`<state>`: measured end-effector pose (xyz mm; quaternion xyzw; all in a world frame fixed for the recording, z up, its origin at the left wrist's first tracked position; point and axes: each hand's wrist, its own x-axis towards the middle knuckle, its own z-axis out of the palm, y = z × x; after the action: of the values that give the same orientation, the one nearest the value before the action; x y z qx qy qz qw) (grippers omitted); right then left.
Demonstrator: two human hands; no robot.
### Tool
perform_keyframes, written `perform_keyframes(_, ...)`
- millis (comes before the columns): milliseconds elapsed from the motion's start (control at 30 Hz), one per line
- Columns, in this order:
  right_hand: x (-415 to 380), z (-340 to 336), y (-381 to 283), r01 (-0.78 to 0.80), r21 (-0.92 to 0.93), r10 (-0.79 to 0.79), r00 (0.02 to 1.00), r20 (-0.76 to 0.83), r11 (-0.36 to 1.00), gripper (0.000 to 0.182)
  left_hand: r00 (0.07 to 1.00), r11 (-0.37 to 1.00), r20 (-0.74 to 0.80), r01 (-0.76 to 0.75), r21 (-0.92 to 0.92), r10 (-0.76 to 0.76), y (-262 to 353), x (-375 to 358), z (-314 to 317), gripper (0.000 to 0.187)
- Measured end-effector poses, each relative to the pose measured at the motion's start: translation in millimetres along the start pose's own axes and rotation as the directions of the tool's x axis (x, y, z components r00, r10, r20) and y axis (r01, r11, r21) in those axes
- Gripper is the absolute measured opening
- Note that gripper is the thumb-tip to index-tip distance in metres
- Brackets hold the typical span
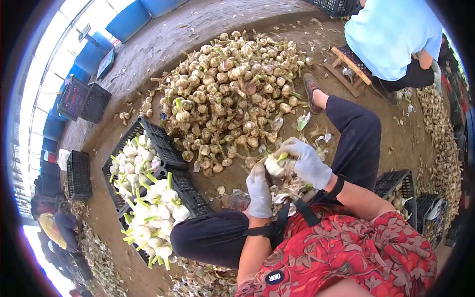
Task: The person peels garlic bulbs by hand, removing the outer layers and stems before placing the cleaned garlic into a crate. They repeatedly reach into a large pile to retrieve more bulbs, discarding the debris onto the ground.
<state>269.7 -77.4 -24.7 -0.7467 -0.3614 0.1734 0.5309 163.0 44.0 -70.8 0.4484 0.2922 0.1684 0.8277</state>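
Note:
A white garlic bulb (275, 167) with a short green stem is held between my two gloved hands, above my lap. My left hand (259, 190) has its fingers closed on the bulb's left side. From the right, my right hand (308, 162) pinches near the stem, fingers bent. Loose papery skins (287, 192) lie just beneath the hands. Beyond them rises a big heap of unpeeled, soil-coloured garlic (227, 94). Left of my knee, clean white garlic bulbs (154, 213) with green stems fill a black crate.
Another black crate (161, 141) of white bulbs adjoins it. A person in a light blue shirt (393, 37) sits at the upper right near a wooden frame (346, 72). Crates (396, 184) stand right of me. More people (57, 230) work at the far left. Blue barrels (128, 21) line the back.

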Motion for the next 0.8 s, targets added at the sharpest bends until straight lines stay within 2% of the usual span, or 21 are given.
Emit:
perform_keyframes(33,1,-4,4,-0.153,0.213,0.149,0.988,0.035,0.965,0.024,0.998,1.0,0.053,0.02,-0.021,-0.019,2,-1,0,0.039)
perform_keyframes(67,5,-10,8,-0.3,0.407,0.285,0.954,0.098,0.863,0.021,0.994,0.998,0.108,0.041,-0.041,-0.037,7,-3,-3,0.04)
perform_keyframes(100,8,-15,10,-0.428,0.57,0.399,0.898,0.184,0.701,0.019,0.985,0.996,0.165,0.063,-0.06,-0.052,14,-5,-2,0.04)
perform_keyframes(133,11,-20,7,-0.388,0.599,0.359,0.917,0.175,0.7,0.02,0.976,0.984,0.196,0.122,-0.132,-0.095,19,-9,1,0.04)
perform_keyframes(233,16,-37,3,-0.419,0.578,0.321,0.908,0.27,0.7,0.028,0.957,0.963,0.23,0.219,-0.159,-0.179,16,-8,4,0.037)
perform_keyframes(267,16,-39,1,-0.436,0.599,0.322,0.9,0.293,0.672,0.033,0.959,0.96,0.213,0.224,-0.167,-0.187,14,-7,5,0.029)
perform_keyframes(400,19,-37,9,-0.418,0.572,0.364,0.907,0.212,0.706,0.031,0.994,0.981,0.107,0.054,-0.185,-0.035,6,-6,4,0.013)
perform_keyframes(500,19,-31,15,-0.39,0.598,0.393,0.91,0.133,0.7,0.027,0.988,0.958,0.154,0.049,-0.282,-0.006,12,-11,6,0.014)
perform_keyframes(567,20,-30,22,-0.41,0.627,0.433,0.893,0.126,0.662,0.019,0.972,0.975,0.236,0.043,-0.217,0.01,18,-17,6,0.013)
perform_keyframes(633,24,-25,22,-0.33,0.784,0.467,0.882,0.058,0.526,0.019,0.926,0.995,0.377,0.03,-0.098,0.01,22,-21,3,0.012)
perform_keyframes(667,26,-23,21,-0.276,0.849,0.487,0.873,0.026,0.45,0.018,0.861,0.998,0.507,0.014,0.058,-0.041,27,-22,2,0.01)
perform_keyframes(700,28,-25,19,-0.302,0.858,0.527,0.849,0.044,0.415,0.019,0.778,0.978,0.618,-0.026,0.209,-0.112,32,-24,4,0.009)
perform_keyframes(733,29,-29,16,-0.326,0.866,0.565,0.822,0.062,0.379,0.019,0.716,0.93,0.65,0.0,0.367,-0.256,32,-26,9,0.009)
perform_keyframes(767,30,-31,15,-0.35,0.872,0.602,0.794,0.083,0.341,0.019,0.676,0.864,0.685,-0.144,0.483,-0.271,32,-27,13,0.012)
perform_keyframes(800,30,-33,31,-0.338,0.885,0.578,0.81,0.1,0.321,0.021,0.699,0.783,0.655,-0.222,0.581,-0.288,21,-27,13,0.016)
